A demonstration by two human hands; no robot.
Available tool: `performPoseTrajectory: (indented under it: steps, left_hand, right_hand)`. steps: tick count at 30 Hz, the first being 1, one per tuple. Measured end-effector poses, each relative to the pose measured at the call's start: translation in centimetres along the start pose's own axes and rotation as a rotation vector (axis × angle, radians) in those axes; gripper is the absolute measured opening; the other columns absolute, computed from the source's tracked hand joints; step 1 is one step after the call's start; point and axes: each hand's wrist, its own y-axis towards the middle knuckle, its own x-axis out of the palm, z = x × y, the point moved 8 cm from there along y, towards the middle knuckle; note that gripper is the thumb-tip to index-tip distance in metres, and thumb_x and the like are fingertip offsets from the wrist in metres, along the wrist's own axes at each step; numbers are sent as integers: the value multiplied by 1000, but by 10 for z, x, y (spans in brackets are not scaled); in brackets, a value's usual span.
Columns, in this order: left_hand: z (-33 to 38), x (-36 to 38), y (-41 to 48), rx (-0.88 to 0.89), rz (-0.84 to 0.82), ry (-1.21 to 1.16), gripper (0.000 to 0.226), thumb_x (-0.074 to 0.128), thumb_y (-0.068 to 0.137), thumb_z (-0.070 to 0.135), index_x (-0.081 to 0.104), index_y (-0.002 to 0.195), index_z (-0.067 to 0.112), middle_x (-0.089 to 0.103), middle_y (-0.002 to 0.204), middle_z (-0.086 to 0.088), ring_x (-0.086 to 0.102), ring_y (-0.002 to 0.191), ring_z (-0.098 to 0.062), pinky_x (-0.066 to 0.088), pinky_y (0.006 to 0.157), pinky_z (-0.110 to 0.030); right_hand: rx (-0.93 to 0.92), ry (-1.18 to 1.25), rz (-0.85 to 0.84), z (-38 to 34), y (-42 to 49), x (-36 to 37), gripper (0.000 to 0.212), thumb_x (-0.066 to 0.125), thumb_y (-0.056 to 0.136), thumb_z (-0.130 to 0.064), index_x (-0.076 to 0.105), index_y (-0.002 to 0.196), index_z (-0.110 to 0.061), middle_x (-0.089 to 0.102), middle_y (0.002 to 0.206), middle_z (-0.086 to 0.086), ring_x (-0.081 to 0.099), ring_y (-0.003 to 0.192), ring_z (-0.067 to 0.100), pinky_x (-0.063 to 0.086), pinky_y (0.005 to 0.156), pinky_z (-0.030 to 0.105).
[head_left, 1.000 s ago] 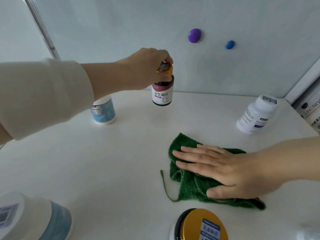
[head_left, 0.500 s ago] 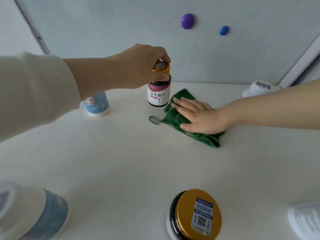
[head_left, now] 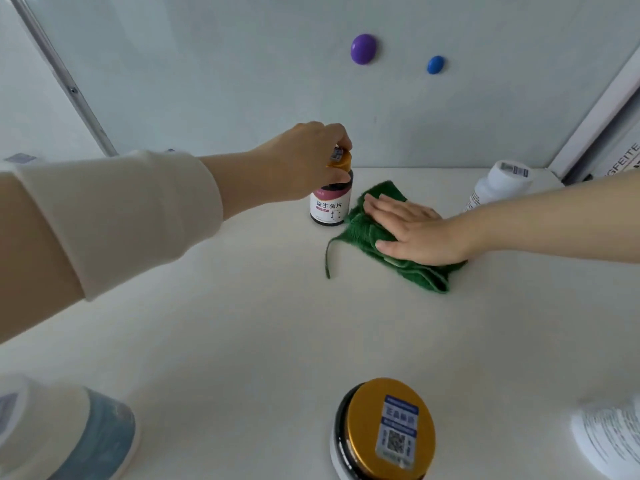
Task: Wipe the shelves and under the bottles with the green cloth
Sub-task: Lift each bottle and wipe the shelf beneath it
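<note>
Across the lower two thirds of the frame lies the white shelf [head_left: 242, 323]; a pale grey back panel [head_left: 207, 71] closes it off above. A cream sleeve [head_left: 121, 220] enters from the left edge and ends at the left hand [head_left: 304, 161], upper centre. Its grip is clamped from above on the gold cap [head_left: 341, 163] of the dark bottle [head_left: 330, 211], fingers curled round the cap. The bottle is upright; whether its base touches the shelf cannot be told.

The right hand [head_left: 415, 233] enters from the right edge and lies flat, fingers straight and together, pressing on the green cloth [head_left: 362, 221]. The cloth is bunched on the shelf right of centre, its left edge just beside the bottle's base. A loose green thread [head_left: 327, 259] trails from it toward the lower left.

A blue-and-white bottle [head_left: 69, 438] stands at lower left, a gold-lidded jar [head_left: 391, 431] at bottom centre, a white bottle [head_left: 498, 185] at upper right behind the right forearm. A purple magnet [head_left: 363, 49] and a smaller blue magnet [head_left: 435, 65] sit on the panel.
</note>
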Motion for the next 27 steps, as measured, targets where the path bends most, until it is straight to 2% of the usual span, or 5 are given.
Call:
performPoseTrajectory:
  steps: [3,9,12,20,27]
  left_hand:
    - [3,0,3,-10,20,7,43,51,91,28,42,131,17,48,131,-10,46,117,-28,35,84,-29]
    - [6,3,-1,-34,24,36,47,49,92,27,36,135,17,44,135,-11,46,119,-29,32,84,-28]
    - [16,-1,-4,-78,42,92,62,50,91,37,23,142,15,38,141,-15,41,127,-33,34,97,-35]
    - [128,-4,8,173,62,60,53,50,90,37,33,137,21,47,132,-7,48,117,-23,38,96,-34]
    - [181,33,31,146,-29,52,60,56,88,36,30,140,23,43,135,-8,44,122,-24,33,92,-28]
  right_hand:
    - [42,-2,31,0,5,-4,62,18,97,-39,-19,143,-20,-27,152,-6,-23,140,9,-10,114,30]
    - [-160,-103,-149,-31,-57,39,68,24,97,-39,-29,138,-26,-41,145,-10,-35,132,5,-21,104,25]
    - [-248,-124,-185,-39,-83,50,67,26,97,-36,-27,139,-27,-40,144,-12,-38,126,0,-24,102,22]
    - [-357,-158,-154,-14,-94,50,63,24,98,-36,-21,141,-29,-33,148,-15,-31,134,1,-18,111,27]
    - [-402,-158,-78,17,-109,55,61,24,98,-37,-17,142,-29,-30,150,-15,-27,137,3,-15,114,30]
